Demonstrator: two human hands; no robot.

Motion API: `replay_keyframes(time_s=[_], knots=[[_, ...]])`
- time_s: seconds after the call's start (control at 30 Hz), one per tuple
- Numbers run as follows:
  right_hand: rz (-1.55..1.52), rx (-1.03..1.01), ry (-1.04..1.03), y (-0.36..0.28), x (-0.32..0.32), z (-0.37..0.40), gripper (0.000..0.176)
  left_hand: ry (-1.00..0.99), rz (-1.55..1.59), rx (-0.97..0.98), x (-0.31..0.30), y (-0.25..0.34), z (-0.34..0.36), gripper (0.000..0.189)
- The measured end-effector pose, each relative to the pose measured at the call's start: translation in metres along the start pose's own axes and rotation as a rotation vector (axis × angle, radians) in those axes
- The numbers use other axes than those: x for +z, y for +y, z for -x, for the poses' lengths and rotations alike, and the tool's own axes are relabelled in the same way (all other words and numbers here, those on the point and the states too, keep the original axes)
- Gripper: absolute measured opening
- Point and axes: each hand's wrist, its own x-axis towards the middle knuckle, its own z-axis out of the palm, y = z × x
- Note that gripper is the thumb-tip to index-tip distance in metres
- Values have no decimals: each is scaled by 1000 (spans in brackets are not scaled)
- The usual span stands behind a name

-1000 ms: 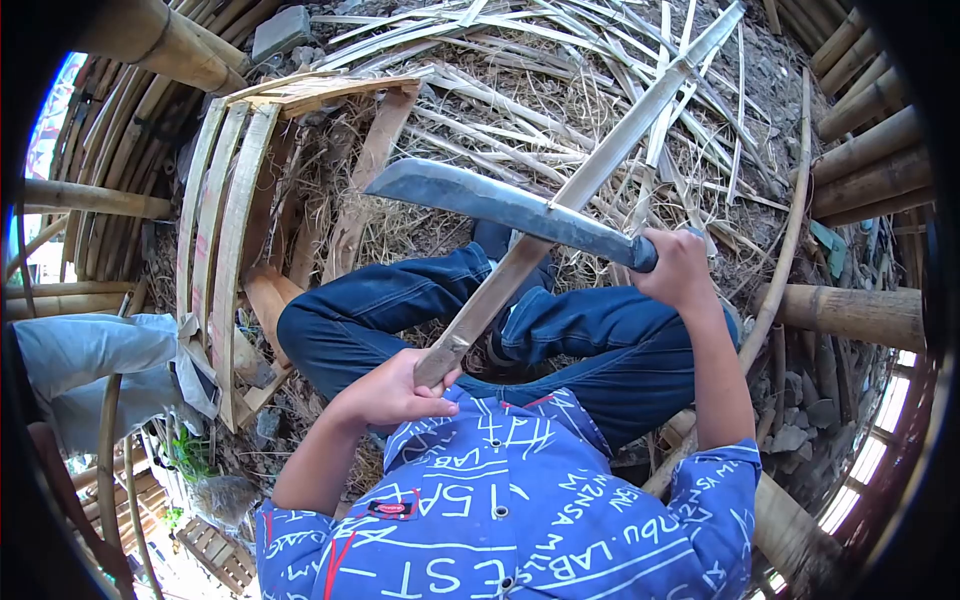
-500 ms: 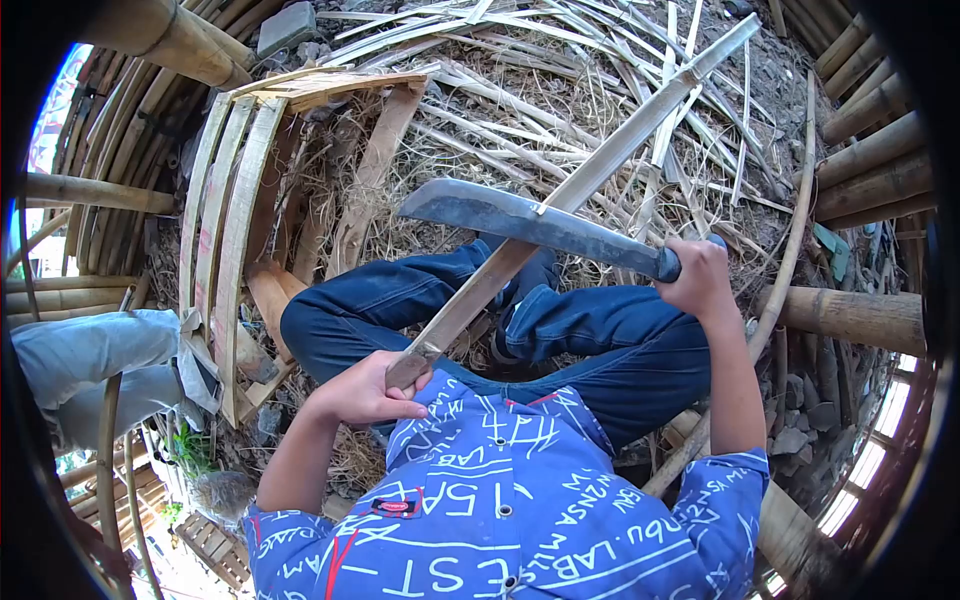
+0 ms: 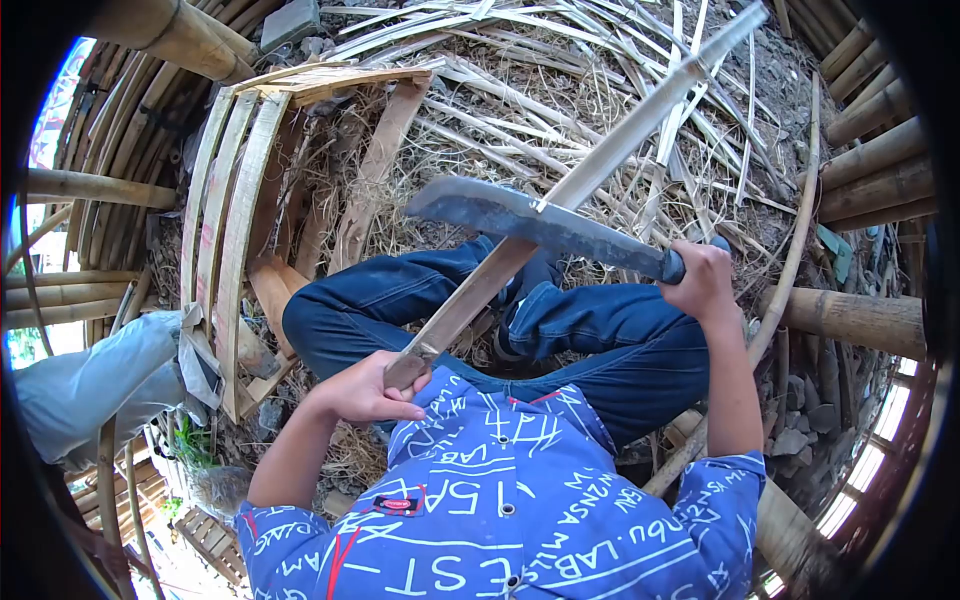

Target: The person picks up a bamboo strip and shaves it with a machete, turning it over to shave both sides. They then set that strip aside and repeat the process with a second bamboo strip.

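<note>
A long split bamboo strip (image 3: 590, 170) slants up and away from my lap. Its near end is gripped by my left hand (image 3: 375, 388), fingers wrapped around it just above my thigh. In my right hand (image 3: 700, 277) is the dark handle of a machete (image 3: 590, 238), fist closed. The broad blade crosses over the strip near its middle and touches it, tip pointing left. Beneath them are my crossed legs in blue jeans (image 3: 620, 350).
A wooden slatted crate (image 3: 245, 200) lies at the left. Split bamboo strips (image 3: 520, 140) and shavings cover the ground ahead. Thick bamboo poles (image 3: 860, 320) stand at the right. Another person's light trouser leg (image 3: 100, 380) is at the far left.
The machete and my right hand have shifted very slightly to the right. At the left, the other person's trouser leg has moved a little lower. My left hand holds its place.
</note>
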Motion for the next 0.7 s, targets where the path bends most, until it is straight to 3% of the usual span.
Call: replay_keyframes(time_s=[0.2,0.43,0.7], knots=[[2,90,61,-22,10,-3,19,123,119,-9,18,8,-22,34],[25,60,15,-12,7,-10,17,95,-27,10,23,12,-24,29],[73,38,23,10,-7,-11,22,56,19,-20,15,15,-3,28]])
